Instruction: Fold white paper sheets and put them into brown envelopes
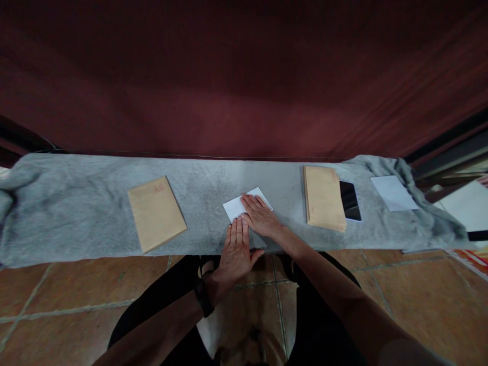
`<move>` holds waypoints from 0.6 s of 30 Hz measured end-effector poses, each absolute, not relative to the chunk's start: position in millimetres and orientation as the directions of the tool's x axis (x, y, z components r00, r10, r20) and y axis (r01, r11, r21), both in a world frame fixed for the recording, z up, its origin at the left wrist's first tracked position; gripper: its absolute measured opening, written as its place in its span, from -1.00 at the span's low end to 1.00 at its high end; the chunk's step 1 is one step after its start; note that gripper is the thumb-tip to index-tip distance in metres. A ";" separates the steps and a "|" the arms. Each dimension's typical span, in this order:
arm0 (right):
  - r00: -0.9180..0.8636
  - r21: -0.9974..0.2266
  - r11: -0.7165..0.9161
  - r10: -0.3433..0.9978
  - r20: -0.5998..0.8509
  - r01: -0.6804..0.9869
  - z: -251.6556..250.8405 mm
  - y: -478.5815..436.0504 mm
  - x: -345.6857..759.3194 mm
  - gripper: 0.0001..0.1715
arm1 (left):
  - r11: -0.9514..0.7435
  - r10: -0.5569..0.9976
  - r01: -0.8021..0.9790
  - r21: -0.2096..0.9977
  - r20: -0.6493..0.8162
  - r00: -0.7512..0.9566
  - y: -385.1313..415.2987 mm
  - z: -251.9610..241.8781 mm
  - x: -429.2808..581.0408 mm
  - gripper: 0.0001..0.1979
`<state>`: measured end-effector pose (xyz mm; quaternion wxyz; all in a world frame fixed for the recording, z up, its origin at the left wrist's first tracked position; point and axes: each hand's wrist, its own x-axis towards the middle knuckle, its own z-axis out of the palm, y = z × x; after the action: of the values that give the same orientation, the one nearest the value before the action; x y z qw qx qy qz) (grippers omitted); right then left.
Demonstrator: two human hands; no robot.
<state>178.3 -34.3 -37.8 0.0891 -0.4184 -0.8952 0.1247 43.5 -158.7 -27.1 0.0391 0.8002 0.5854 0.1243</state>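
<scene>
A small white sheet of paper (233, 207), which looks folded, lies at a slant on the grey cloth in front of me. My right hand (260, 215) rests flat across its middle and right part, fingers stretched out. At the near edge of the paper, the fingertips of my left hand (235, 249) press down, with the fingers straight and the thumb apart. The two hands touch or nearly touch near the paper's lower edge. Part of the paper is hidden under the right hand.
Brown envelopes (157, 213) lie to the left. A stack of brown envelopes (325, 197) sits to the right, partly over a dark phone (351, 201). Farther right is another white sheet (394, 193). Grey cloth (91, 203) covers the narrow bench; a dark red curtain (244, 122) hangs behind.
</scene>
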 end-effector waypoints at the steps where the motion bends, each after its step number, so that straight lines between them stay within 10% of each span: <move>1: -0.642 -0.303 0.627 0.765 0.062 0.718 -38.0 -33.7 179.6 -0.30 | -0.322 0.943 0.929 0.181 0.144 0.299 -159.3 -26.8 42.0 -0.04; 18: -0.586 -0.281 0.573 0.809 0.042 0.770 -35.0 -4.6 237.1 -0.27 | -0.385 0.917 0.917 0.107 0.156 0.367 -163.7 -27.2 18.0 -0.02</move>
<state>237.1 -4.6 -35.0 0.0830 -0.4472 -0.8829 0.1170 18.0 -163.7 -27.2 0.0013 0.8267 0.5546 0.0950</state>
